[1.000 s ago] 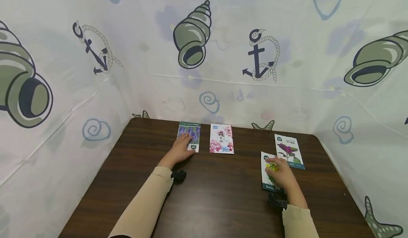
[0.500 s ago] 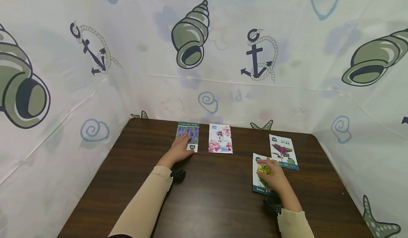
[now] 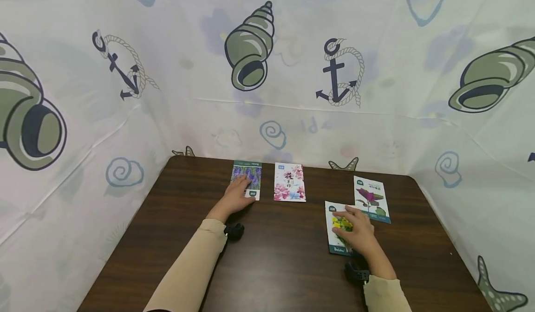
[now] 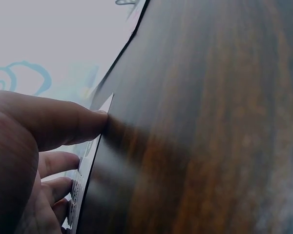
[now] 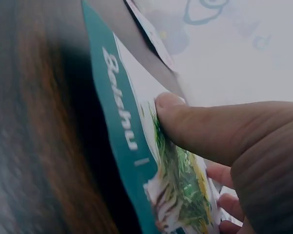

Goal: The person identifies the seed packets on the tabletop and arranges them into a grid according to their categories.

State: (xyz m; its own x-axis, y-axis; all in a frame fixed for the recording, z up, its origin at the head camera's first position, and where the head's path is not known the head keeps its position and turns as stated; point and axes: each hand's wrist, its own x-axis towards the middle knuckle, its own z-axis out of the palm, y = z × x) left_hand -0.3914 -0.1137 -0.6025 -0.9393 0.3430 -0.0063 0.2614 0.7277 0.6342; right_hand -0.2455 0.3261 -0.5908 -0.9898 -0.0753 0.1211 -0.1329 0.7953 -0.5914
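Four flat flower-seed packets lie along the far side of the table. My left hand (image 3: 236,198) rests on the lavender packet (image 3: 251,170) at the far left, its thumb (image 4: 83,122) touching the near edge. The right hand (image 3: 360,232) lies over the yellow-flower packet (image 3: 332,240). In the right wrist view its thumb (image 5: 195,129) presses the printed face, the other fingertips are partly hidden, and a dark shadow runs along the packet's teal end (image 5: 119,117). Behind this hand is the purple-flower packet (image 3: 369,196), its lower left corner by the fingers.
A pink-blossom packet (image 3: 290,182) lies right of the lavender one. The dark wooden table (image 3: 267,265) ends at a patterned cloth wall (image 3: 301,131) at the back and sides. Black straps with small devices (image 3: 235,231) sit on both wrists.
The right hand has slid the yellow-flower packet leftward over the table, and the purple-flower packet has shifted slightly left too. My left hand stays on the lavender packet.
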